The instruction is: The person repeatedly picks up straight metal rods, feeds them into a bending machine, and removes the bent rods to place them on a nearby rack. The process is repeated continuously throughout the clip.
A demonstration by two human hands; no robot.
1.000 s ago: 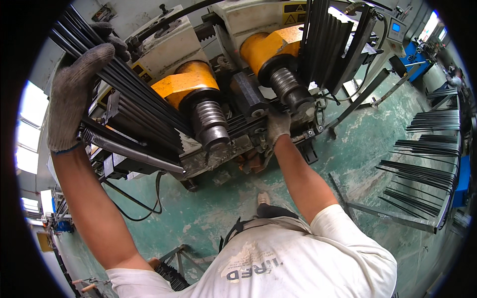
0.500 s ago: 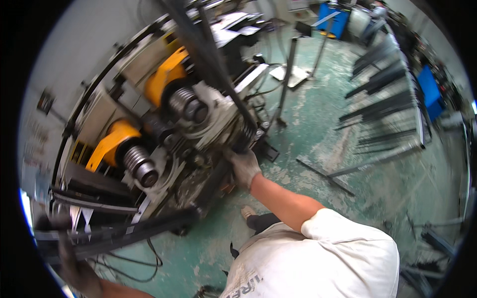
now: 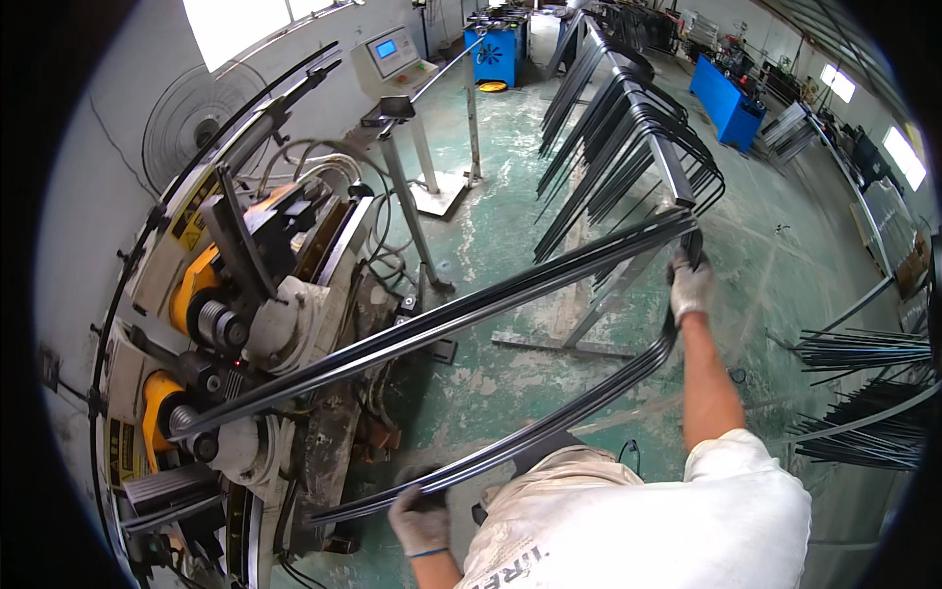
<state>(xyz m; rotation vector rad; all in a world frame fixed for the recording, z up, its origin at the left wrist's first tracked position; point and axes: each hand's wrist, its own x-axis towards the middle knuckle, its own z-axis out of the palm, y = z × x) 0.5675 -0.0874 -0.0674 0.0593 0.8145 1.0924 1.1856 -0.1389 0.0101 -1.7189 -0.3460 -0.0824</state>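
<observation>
A bundle of long black metal bars (image 3: 442,325), bent into a narrow hairpin shape, stretches across the view from the machine to the right. Near its bend, my right hand (image 3: 693,287) in a light glove is closed around the bars, with the arm reached forward. My left hand (image 3: 420,520), also gloved, grips the lower leg close to its free end. The upper leg's far end passes in front of the machine's steel spindles (image 3: 201,447); whether it touches them I cannot tell.
The machine with yellow arms (image 3: 196,285) stands on the left. Ahead, a rack (image 3: 667,162) carries many similar bent bars, close to the bundle's bend. A metal stand (image 3: 412,206), a control panel (image 3: 391,54) and blue cabinets (image 3: 726,103) stand farther off. More bars (image 3: 863,422) lie at right.
My view has turned rightward. Both hands have come away from beside the machine, and the bent bars now reach out toward the rack, my right hand farther right and forward.
</observation>
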